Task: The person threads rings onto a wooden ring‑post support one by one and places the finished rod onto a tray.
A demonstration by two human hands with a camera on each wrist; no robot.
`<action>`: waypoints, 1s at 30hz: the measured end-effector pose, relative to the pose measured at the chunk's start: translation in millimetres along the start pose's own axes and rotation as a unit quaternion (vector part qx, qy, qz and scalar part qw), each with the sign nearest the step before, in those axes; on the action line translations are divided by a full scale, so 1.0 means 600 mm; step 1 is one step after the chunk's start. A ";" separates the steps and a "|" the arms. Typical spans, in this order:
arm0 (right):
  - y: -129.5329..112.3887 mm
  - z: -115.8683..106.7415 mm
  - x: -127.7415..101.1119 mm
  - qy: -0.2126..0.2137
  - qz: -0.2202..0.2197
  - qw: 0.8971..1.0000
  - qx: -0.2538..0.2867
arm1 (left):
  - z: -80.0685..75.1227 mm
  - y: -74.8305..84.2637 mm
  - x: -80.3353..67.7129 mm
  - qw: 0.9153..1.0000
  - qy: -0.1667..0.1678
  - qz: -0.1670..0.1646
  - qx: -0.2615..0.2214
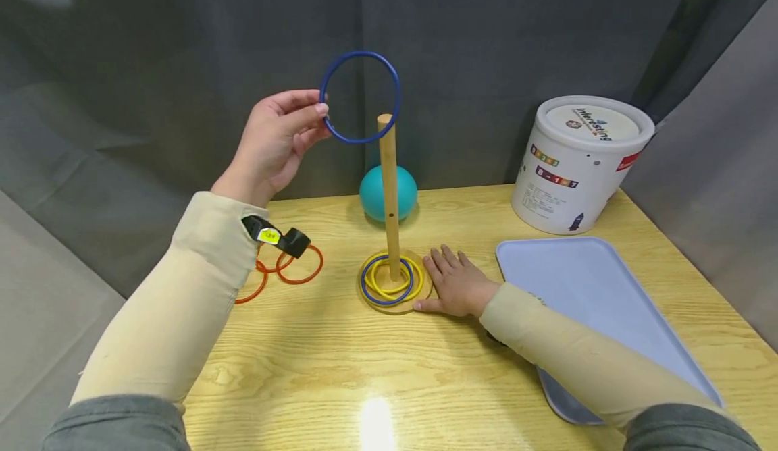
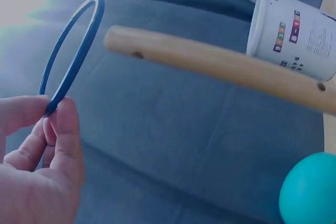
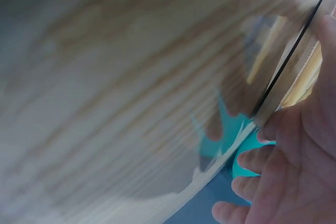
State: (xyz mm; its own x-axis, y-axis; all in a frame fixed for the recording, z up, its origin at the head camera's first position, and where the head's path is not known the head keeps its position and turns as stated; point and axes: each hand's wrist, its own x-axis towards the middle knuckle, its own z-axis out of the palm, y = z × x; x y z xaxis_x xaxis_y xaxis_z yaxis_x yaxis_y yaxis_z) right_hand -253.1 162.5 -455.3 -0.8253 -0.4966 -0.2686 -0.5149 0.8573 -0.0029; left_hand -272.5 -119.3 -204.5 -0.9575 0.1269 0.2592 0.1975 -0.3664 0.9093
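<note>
Raised above the table, my left hand (image 1: 279, 137) pinches a blue ring (image 1: 398, 93) between thumb and fingers at its left edge. In the head view the ring's lower right overlaps the top of a wooden post (image 1: 391, 194); the left wrist view shows the ring (image 2: 79, 59) apart from the post (image 2: 210, 64). The post stands upright on a round wooden base (image 1: 389, 311). Around its foot lie yellow rings (image 1: 419, 277) and another blue ring (image 1: 365, 289). My right hand (image 1: 456, 282) rests at the base's right edge with fingers spread.
Orange-red rings (image 1: 304, 280) lie on the table left of the base, partly behind my left wrist. A teal ball (image 1: 371, 194) sits behind the post. A white lidded bucket (image 1: 565, 174) stands at the back right, and a grey-blue tray (image 1: 583, 282) lies partly under my right forearm.
</note>
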 end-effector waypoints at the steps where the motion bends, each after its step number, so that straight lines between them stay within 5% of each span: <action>1: -0.001 -0.001 -0.001 0.001 0.001 1.000 0.000 | 0.005 -0.003 0.001 1.000 -0.002 -0.005 0.006; 9: 0.000 0.001 -0.002 0.006 0.005 1.000 -0.002 | 0.006 -0.046 0.003 0.995 -0.018 -0.078 0.066; 17: 0.000 0.001 -0.002 0.000 0.006 1.000 -0.007 | -0.027 -0.154 -0.017 0.963 -0.032 -0.162 0.212; 23: -0.002 -0.003 -0.005 0.004 0.002 1.000 -0.002 | -0.063 -0.240 -0.036 0.947 -0.046 -0.207 0.240; 30: -0.004 -0.005 -0.007 0.004 0.007 1.000 -0.006 | -0.087 -0.304 -0.057 0.928 -0.047 -0.261 0.260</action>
State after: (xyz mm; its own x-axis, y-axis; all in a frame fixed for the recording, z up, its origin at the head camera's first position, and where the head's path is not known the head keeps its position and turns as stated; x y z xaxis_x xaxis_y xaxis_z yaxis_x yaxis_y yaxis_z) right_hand -249.0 162.3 -451.2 -0.8342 -0.4855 -0.2614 -0.5057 0.8626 0.0116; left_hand -287.0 -104.8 -396.2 -0.9333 0.2512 -0.2567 -0.1904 0.2599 0.9467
